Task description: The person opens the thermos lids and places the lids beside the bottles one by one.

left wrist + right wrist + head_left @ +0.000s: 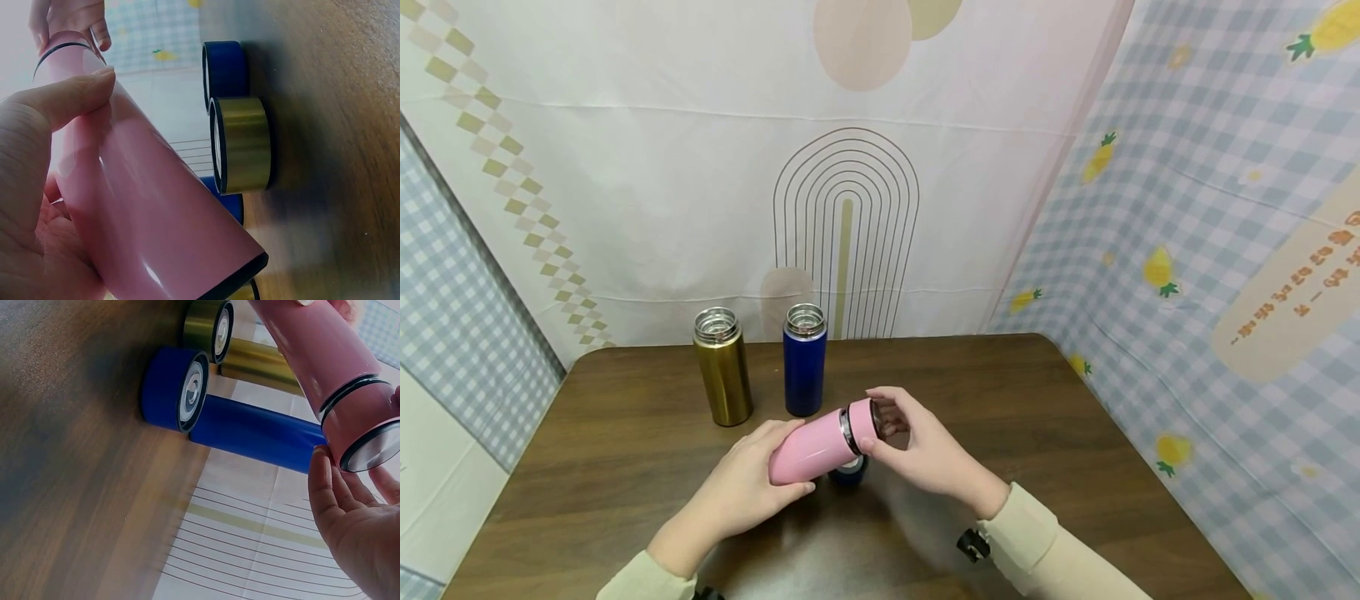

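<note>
My left hand [751,477] grips the body of a pink thermos bottle [811,450], which is tilted above the table with its capped end toward the right. My right hand [928,450] holds the pink lid [362,422] between thumb and fingers. A dark ring shows where the lid meets the body. Under the bottle, a blue lid [165,390] and a gold lid [245,145] lie on the table, their inner sides turned up. In the head view the gold lid is hidden.
Toward the back of the brown wooden table [1000,400] stand a gold bottle [725,379] and a blue bottle [805,371], both upright and without lids. Behind them hangs a patterned white cloth [685,192], and a checked cloth [1195,217] hangs at the right.
</note>
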`<state>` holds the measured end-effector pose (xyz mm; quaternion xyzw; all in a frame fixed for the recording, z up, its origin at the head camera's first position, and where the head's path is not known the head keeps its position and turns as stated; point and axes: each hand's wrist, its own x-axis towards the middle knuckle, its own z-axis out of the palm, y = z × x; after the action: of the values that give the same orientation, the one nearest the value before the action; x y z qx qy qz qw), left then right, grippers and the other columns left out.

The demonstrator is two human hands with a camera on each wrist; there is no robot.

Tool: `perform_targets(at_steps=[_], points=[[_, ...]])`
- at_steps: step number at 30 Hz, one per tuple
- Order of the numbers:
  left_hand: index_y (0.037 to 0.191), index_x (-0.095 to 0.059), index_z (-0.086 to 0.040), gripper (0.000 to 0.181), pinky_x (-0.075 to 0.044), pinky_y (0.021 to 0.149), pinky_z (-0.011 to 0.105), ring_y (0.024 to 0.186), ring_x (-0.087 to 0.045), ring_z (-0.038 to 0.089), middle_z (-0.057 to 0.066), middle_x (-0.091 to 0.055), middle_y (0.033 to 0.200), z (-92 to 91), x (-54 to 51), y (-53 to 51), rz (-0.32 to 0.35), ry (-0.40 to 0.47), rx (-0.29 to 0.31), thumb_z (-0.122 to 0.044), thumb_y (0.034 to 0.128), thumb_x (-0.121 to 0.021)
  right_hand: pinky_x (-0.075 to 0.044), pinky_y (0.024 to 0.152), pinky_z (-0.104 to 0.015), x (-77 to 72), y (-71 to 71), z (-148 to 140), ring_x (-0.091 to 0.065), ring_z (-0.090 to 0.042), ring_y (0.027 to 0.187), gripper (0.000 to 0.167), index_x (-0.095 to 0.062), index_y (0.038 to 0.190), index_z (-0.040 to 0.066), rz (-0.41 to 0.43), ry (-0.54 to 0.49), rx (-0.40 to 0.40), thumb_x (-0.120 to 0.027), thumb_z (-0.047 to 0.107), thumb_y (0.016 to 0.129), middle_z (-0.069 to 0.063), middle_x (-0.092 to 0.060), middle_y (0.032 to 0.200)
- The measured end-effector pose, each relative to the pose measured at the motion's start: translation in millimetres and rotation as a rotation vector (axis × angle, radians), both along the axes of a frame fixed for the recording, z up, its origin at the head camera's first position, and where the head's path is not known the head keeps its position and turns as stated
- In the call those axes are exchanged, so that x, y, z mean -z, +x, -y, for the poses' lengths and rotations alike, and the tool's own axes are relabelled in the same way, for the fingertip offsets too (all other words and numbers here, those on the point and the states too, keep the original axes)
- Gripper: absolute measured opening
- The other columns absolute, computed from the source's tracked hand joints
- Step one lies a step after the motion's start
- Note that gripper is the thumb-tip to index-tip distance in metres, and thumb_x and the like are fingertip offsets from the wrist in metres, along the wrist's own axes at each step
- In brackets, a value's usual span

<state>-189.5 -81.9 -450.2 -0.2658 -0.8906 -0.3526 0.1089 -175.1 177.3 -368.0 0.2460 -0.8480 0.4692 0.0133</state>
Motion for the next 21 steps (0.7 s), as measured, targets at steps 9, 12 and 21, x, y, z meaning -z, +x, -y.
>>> perform_targets(at_steps=[9,12,21], points=[[0.134,-0.055,-0.019,0.076,-0.047,0.086,0.042,0.104,-0.056,0.015,-0.008,-0.057,0.123,0.4,-0.2,-0.9,0.002,0.017,0.014,-0.036,0.0675,-0.088,-0.049,0.087,-0.041,30.8,-15.4,-9,-0.057,-0.017,0.102,0.06,-0.044,0.14,0.022,-0.096,0.015,-0.008,-0.074,0.022,0.087,0.002,-0.055,0.118],[0.135,-0.055,-0.018,0.076,-0.047,0.086,0.041,0.105,-0.055,0.015,-0.008,-0.057,0.124,0.2,-1.2,-1.1,0.001,0.015,0.018,-0.039,0.0686,-0.087,-0.049,0.088,-0.037,33.6,-18.3,-13,-0.057,-0.015,0.104,0.06,-0.043,0.143,0.024,-0.156,0.027,-0.05,-0.071,0.025,0.09,0.003,-0.053,0.119],[0.135,-0.054,-0.016,0.076,-0.048,0.086,0.039,0.103,-0.055,0.011,-0.008,-0.057,0.122,3.5,-18.0,-3.1,0.039,-0.009,0.052,-0.041,0.0698,-0.086,-0.045,0.095,-0.036,16.9,-18.0,-19,-0.053,-0.013,0.11,0.055,-0.043,0.143,0.02,-0.245,0.094,-0.144,-0.066,0.026,0.093,0.002,-0.047,0.131]])
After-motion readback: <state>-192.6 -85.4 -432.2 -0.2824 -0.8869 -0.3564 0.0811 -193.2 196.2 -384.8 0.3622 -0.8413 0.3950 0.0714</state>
